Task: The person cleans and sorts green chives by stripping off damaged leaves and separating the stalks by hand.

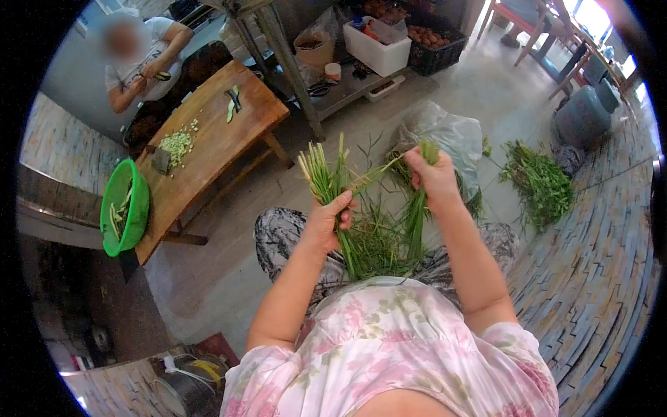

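Nearest the camera, at 6 o'clock: a pink-and-green floral blouse (pixel 389 333), soft and gathered, is covering the wearer's front; patterned trousers (pixel 281 233), grey and white, are showing beyond it.

Two bunches of thin greens, one per hand. At centre, the left hand (pixel 332 217) is closing its fingers firmly round the first bunch (pixel 321 170), pale stalk ends pointing up. Towards 2–3 o'clock, the right hand (pixel 434 179) is clenching the second bunch (pixel 415 219), which is hanging towards the lap. Loose greens (pixel 379 250), fine and tangled, are lying between the knees.

At 2 o'clock one crinkled clear plastic bag (pixel 445 128) is resting on the floor; at 3, one leafy heap (pixel 538 184).

At 10 o'clock one wooden desk (pixel 260 111) is carrying a scatter of small pale-green pieces (pixel 178 144), too many to count, and one dark flat blade (pixel 160 160). One round green plastic basket (pixel 139 212) is standing at its 9 o'clock end. Beyond, one co-worker (pixel 167 55) is sitting, handling something dark; marking on the white shirt is too small to read.

At 12–1 o'clock, one white box (pixel 375 52) and one black crate (pixel 417 62) are sitting side by side.
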Tool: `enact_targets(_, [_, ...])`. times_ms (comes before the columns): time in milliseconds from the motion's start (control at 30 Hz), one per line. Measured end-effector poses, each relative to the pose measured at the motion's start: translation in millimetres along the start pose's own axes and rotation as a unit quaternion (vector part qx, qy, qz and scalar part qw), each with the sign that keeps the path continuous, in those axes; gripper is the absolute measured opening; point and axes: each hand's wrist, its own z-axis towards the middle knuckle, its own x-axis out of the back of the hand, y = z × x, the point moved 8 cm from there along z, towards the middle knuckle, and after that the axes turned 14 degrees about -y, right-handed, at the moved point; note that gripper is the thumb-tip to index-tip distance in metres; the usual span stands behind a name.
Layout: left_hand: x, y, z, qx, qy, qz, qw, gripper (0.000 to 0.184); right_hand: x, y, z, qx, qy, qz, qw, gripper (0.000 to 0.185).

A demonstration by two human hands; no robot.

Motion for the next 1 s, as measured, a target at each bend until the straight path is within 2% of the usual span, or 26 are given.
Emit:
enact_targets(33, [0.6, 2.4, -1.5, -0.011, 0.002, -0.003, 1.000, 0.025, 8.8, -0.8, -3.2, -0.002, 0.033, 0.037, 0.999, 0.012])
enact_targets(100, [2.1, 6.9, -3.9, -0.033, 0.005, -0.007, 0.999, 0.024, 16.9, 5.5, -4.6, -0.011, 0.032, 0.066, 0.997, 0.015])
enact_targets(200, [7.0, 2.9, -1.2, -0.026, -0.001, -0.026, 0.999, 0.025, 10.4, 19.5, -12.2, -0.067, 0.015, -0.021, 0.997, 0.015])
enact_targets(300, [-1.5, 1.7, -1.5, -0.022, -0.008, -0.012, 1.000, 0.023, -17.2, 23.8, -14.9, -0.063, -0.032, -0.002, 0.998, 0.017])
enact_targets(433, [-10.1, -2.5, -2.7, 0.004, 0.003, 0.038, 0.999, 0.023, -42.3, 25.8, -9.9, -0.046, -0.075, 0.103, 0.991, 0.018])
enact_targets(600, [3.4, -2.2, -2.4, -0.001, 0.046, 0.013, 0.999, 0.023, -32.2, 20.4, -4.7, -0.023, -0.028, 0.173, 0.984, 0.013])
enact_targets(767, [44.3, 39.3, -14.8, -0.120, 0.118, 0.029, 0.985, 0.016, 4.2, 13.9, -4.0, 0.004, 0.022, 0.184, 0.983, 0.012])
enact_targets(867, [58.2, 55.5, -19.2, -0.136, 0.148, 0.079, 0.976, 0.016, 5.2, 15.3, -3.2, 0.004, -0.005, 0.112, 0.994, 0.012])
enact_targets(967, [26.5, 50.5, -10.0, -0.100, 0.052, 0.058, 0.992, 0.018, -14.8, 18.0, -3.7, -0.013, -0.057, 0.042, 0.997, 0.013])
enact_targets(1000, [12.9, 44.6, -8.2, -0.070, 0.071, 0.073, 0.992, 0.019, -24.9, 19.0, -4.6, -0.019, -0.078, 0.021, 0.997, 0.013])
